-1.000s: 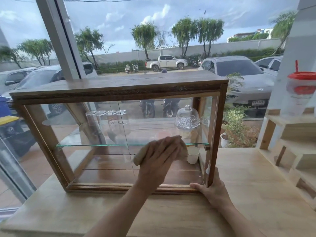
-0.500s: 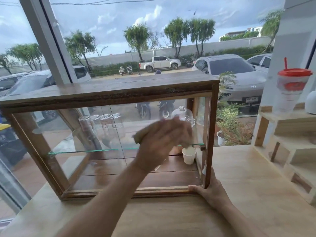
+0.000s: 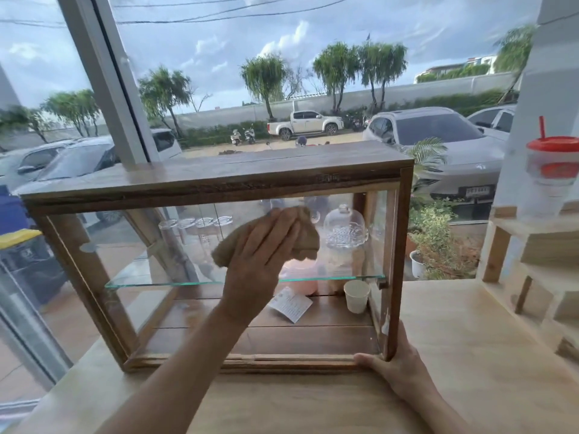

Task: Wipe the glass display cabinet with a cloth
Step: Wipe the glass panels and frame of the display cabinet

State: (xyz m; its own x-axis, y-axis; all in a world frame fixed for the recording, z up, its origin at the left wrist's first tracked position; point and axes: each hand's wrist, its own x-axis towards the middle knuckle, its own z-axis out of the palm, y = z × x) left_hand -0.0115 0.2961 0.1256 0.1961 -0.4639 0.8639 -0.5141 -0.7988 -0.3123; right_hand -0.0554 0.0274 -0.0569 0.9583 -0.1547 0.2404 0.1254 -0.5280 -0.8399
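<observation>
Worktop (image 3: pixel 470 355): pale wood, set against a large window (image 3: pixel 219 57). Right hand (image 3: pixel 404 377) sits at the lower right front corner of the glass display cabinet (image 3: pixel 219 180), thumb lying along the base rail, palm against the side; fingers are hidden behind the corner post, so cannot tell whether it grips. Cabinet is wood-framed and stands upright on the worktop. Left hand (image 3: pixel 260 255) lies flat with fingers extended, pressing a bunched tan cloth (image 3: pixel 305 236) against the upper right part of the front pane. Inside, on the floor: a white paper cup (image 3: pixel 356 296) at the right, a slip of paper (image 3: pixel 291 303) beside it. On the glass shelf (image 3: pixel 163 283): a row of clear glasses (image 3: pixel 195 227) at left, a clear glass dome (image 3: pixel 344 227) at right. Stepped wooden rack (image 3: pixel 532 245) at the right holds a clear tumbler (image 3: pixel 553 170) with red lid and straw. Beyond the window: parked cars (image 3: pixel 438 142), trees, a wall.
</observation>
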